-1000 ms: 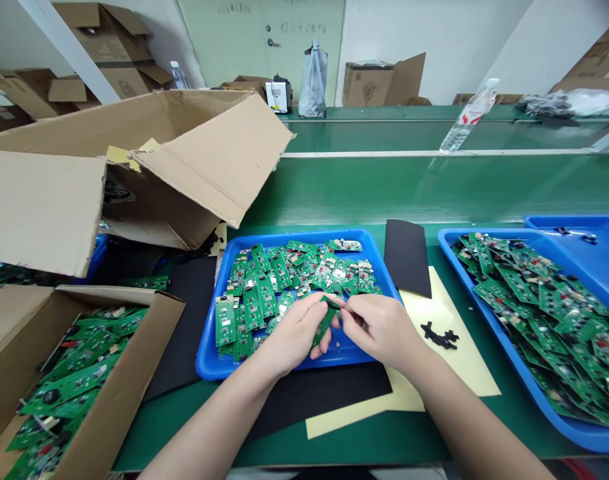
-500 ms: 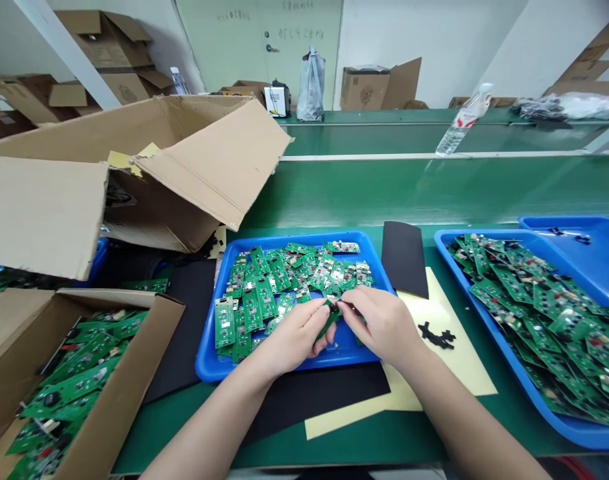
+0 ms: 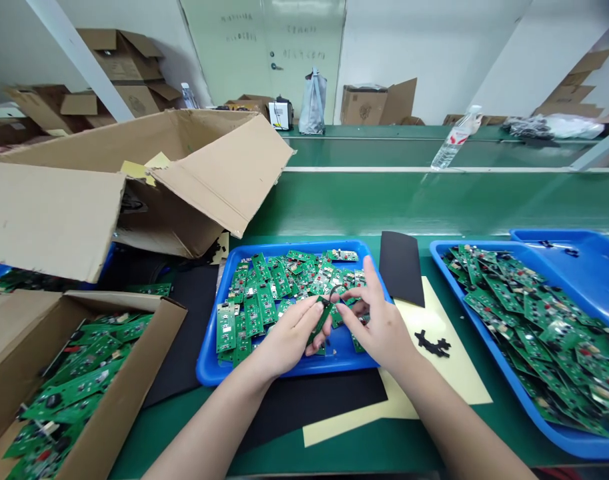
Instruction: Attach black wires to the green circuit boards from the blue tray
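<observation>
Opened from its earlier pinch, the right hand [image 3: 379, 330] now spreads its fingers just beside a narrow green circuit board [image 3: 321, 321] — the board is held tilted in the left hand [image 3: 288, 339], between thumb and fingers, above a blue tray [image 3: 284, 375] near the worktop's [image 3: 334, 453] front edge. A small dark loop [image 3: 333, 292] shows at the board's upper end, too small to identify. Similar boards [image 3: 251, 313] lie heaped in that tray; more fill a second blue tray [image 3: 559, 433] toward the right edge and a cardboard box [image 3: 134, 363] at the left corner. Right of the hands, a black sheet [image 3: 401, 267] overlaps a cream sheet [image 3: 459, 380] carrying a black cut-out [image 3: 433, 343] — a large open carton [image 3: 209, 180] looms behind the box.
</observation>
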The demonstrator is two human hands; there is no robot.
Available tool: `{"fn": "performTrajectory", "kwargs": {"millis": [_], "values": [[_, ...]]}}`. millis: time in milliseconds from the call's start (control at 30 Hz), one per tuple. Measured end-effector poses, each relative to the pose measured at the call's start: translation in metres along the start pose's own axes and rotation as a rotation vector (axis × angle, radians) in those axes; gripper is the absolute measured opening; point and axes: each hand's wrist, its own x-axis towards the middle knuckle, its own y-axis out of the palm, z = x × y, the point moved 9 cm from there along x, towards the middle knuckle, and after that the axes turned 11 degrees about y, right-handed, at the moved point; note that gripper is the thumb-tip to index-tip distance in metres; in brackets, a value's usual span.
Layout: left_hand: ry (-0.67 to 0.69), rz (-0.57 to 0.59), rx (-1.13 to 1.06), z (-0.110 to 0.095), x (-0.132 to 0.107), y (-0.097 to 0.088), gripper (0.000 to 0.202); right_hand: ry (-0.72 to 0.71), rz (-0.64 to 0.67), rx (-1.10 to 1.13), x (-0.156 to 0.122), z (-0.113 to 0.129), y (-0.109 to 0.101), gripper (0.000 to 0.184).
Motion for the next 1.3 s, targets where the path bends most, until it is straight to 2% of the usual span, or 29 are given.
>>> {"fn": "performTrajectory", "kwargs": {"millis": [33,133,233,367,433,500,633,800,967,1067,1300], "values": [[0.004,-0.004,-0.005,0.0,0.0,0.0,0.026,0.025,-0.014,0.024,0.001,-0.002,-0.002,0.049],[0.016,0.015,0.022,-0.001,0.0,0.0,0.028,0.02,0.007,0.076,0.002,-0.002,-0.002,0.021],[0.024,0.032,0.064,-0.001,0.0,0.001,0.03,0.067,0.019,0.151,0.002,-0.004,-0.002,0.011],[0.016,0.026,0.104,0.001,0.0,-0.002,0.038,0.262,-0.123,0.308,0.001,-0.021,-0.015,0.023],[0.022,0.02,0.113,0.001,0.0,-0.003,0.038,0.313,-0.135,0.373,0.0,-0.026,-0.017,0.022],[0.035,0.014,0.124,0.0,0.001,-0.005,0.035,0.339,-0.043,0.379,0.001,-0.025,-0.011,0.014],[0.103,0.036,0.187,-0.006,-0.001,-0.006,0.027,0.416,0.204,0.437,-0.001,-0.024,0.011,0.021],[0.133,0.166,0.315,-0.005,-0.006,0.001,0.042,0.522,0.25,0.63,0.0,-0.031,0.02,0.023],[0.184,0.203,0.468,-0.007,-0.004,0.003,0.047,0.563,0.277,0.726,0.0,-0.033,0.021,0.019],[0.234,0.157,0.47,-0.01,-0.002,0.0,0.048,0.559,0.276,0.742,0.0,-0.03,0.018,0.018],[0.345,0.007,0.49,-0.02,0.002,-0.009,0.035,0.546,0.259,0.734,0.0,-0.028,0.016,0.019]]}}
